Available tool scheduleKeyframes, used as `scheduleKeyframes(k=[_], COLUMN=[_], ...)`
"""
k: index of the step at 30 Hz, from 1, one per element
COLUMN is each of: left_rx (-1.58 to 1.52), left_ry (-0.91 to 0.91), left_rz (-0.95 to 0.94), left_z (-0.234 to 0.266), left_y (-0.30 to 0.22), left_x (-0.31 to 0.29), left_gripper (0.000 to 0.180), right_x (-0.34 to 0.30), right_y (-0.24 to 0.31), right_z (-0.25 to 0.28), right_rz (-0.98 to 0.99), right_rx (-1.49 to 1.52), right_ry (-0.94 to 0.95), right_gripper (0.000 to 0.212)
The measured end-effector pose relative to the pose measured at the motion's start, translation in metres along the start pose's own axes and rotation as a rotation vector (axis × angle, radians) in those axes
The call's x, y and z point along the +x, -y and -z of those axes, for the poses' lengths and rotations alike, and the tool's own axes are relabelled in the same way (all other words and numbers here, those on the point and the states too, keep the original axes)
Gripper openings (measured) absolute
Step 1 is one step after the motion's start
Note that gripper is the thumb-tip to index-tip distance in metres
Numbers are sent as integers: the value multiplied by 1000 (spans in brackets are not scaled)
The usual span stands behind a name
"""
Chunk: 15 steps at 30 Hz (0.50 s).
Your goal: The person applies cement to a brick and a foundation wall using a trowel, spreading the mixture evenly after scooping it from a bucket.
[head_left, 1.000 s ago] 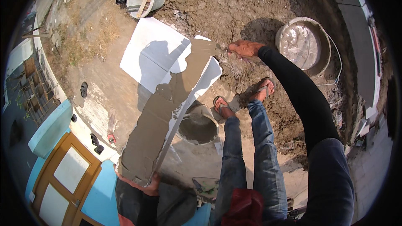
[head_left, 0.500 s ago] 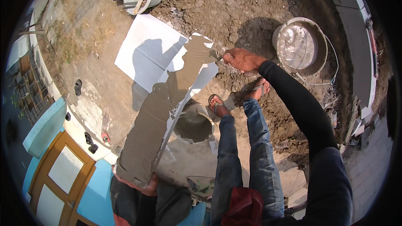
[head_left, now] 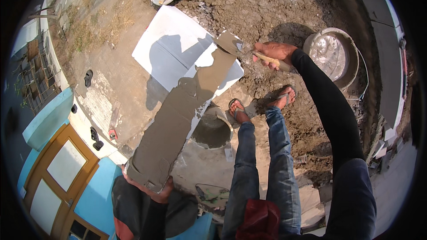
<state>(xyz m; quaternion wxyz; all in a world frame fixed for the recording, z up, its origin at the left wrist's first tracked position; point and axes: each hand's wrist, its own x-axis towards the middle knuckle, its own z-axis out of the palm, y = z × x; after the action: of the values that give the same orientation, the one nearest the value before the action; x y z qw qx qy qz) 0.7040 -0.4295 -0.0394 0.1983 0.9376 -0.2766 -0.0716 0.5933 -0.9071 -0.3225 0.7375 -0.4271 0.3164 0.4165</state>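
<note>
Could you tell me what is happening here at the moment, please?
A person stands on bare soil, spreading grey mortar over a long tile. The left hand props up its near end, while the right hand holds a wooden-handled trowel with its blade on the far end. Most of the tile's face is coated. A mortar bucket sits by the sandalled feet, with white tiles on the ground beyond.

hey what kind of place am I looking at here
Most likely an outdoor building or tiling site beside a house. The right hand works a trowel over a long mortar-coated tile held by the left hand, above bare dug earth, with a mortar bucket below.
</note>
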Motion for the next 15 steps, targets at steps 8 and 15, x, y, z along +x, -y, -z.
scheduleKeyframes(k=[8,15], left_rx=[-61,-100], left_ry=[25,36], left_rz=[-31,-22], left_z=[-2,-4], left_y=[-15,-32], left_x=[12,24], left_gripper=[127,123], right_x=[-60,-134], right_y=[29,50], right_z=[-83,-136], right_rz=[212,271], right_rx=[-163,-340], right_ry=[187,393], right_gripper=[54,49])
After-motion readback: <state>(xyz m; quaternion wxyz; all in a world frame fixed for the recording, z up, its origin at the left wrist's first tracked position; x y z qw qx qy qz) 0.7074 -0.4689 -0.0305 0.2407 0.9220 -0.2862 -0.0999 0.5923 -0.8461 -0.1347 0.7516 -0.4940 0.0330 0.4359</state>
